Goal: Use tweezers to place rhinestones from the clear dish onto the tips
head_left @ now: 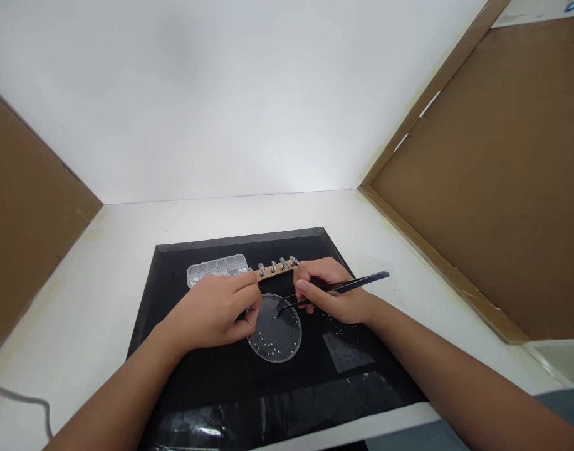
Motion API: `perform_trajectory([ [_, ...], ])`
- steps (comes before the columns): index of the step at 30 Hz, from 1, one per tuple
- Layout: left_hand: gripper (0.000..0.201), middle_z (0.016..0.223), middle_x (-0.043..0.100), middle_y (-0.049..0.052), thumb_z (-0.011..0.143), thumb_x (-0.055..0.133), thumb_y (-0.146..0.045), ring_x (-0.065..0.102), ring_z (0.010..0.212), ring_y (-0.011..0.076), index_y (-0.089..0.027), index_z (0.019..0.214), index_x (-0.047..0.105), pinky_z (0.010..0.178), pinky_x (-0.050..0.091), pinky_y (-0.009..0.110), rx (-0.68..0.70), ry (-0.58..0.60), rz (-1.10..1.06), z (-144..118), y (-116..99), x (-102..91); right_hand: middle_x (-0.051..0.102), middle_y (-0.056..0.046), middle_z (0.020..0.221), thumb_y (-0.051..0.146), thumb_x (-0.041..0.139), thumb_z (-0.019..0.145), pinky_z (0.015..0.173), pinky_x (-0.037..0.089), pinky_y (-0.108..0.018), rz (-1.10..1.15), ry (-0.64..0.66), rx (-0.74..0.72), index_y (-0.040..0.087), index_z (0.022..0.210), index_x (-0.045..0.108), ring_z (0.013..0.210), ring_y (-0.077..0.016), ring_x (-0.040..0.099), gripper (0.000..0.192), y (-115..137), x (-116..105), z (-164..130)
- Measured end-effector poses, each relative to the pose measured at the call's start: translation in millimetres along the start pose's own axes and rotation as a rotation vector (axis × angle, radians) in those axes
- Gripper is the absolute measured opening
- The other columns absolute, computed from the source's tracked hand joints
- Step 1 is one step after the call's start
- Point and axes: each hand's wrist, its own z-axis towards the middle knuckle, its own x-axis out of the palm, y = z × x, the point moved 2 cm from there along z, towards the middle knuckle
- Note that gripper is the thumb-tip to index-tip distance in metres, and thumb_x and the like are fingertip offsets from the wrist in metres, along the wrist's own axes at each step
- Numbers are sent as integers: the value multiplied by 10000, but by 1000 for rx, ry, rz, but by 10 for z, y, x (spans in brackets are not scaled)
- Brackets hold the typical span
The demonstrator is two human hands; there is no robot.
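My right hand (329,291) grips a pair of black tweezers (357,283). Their two bent tips are apart and reach over a round clear dish (282,332). Small shiny pieces (268,344) are scattered in the dish, mostly towards its near side. At the dish's left edge, my left hand (221,310) is closed with the fingers curled; what they hold, if anything, is hidden. Behind the dish, between both hands, lies a light wooden strip (268,272) carrying several small shiny tips. The left hand covers the strip's left end.
A clear compartment box (216,265) sits behind my left hand, partly covered. Under everything lies a black mat (212,382) on a white table (127,228). More tiny pieces and a greyish square sheet (346,351) lie right of the dish. Brown panels (494,175) flank the table.
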Motion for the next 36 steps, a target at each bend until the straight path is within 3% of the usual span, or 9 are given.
perform_trajectory([
  [8,88,842,634,8,914,502,-174,531,631,141,-209,884,577,536,345,282,33,-17,54,-2,7,-27,666,-3,718,333,576,1077,448,529,-189,-28,1,-30,174,837,605,513,-116,692,289,16,-9,-9],
  [15,203,752,621,0,1031,435,-201,540,601,151,-204,882,573,527,343,293,38,12,198,-16,35,-75,646,2,732,291,531,1083,477,538,-208,-112,-36,-122,179,870,618,534,-116,689,256,67,-57,-36],
  [21,234,937,680,40,1043,375,-175,570,647,164,-190,1075,606,521,346,290,-6,39,229,-12,25,-81,636,-4,729,308,495,1105,505,524,-231,-96,-50,-158,180,865,630,562,-121,667,303,88,-51,-76],
  [25,234,935,655,43,1017,380,-160,559,660,165,-190,982,610,516,309,284,-14,83,265,-16,30,-97,616,-11,805,360,496,1120,497,550,-221,43,-121,-111,180,898,634,609,-127,702,317,0,-59,-109],
  [32,197,805,607,12,940,438,-160,491,600,151,-202,803,573,519,265,318,16,71,202,-37,47,-54,647,-25,832,366,445,1140,601,560,-252,-94,-49,-91,175,936,641,636,-119,676,341,70,-59,-60],
  [36,179,761,598,2,902,456,-156,484,592,148,-205,770,567,521,249,329,12,62,182,-31,56,-35,652,-28,830,387,448,1137,581,548,-247,-163,-10,-56,178,938,636,634,-124,680,345,112,-25,-34],
])
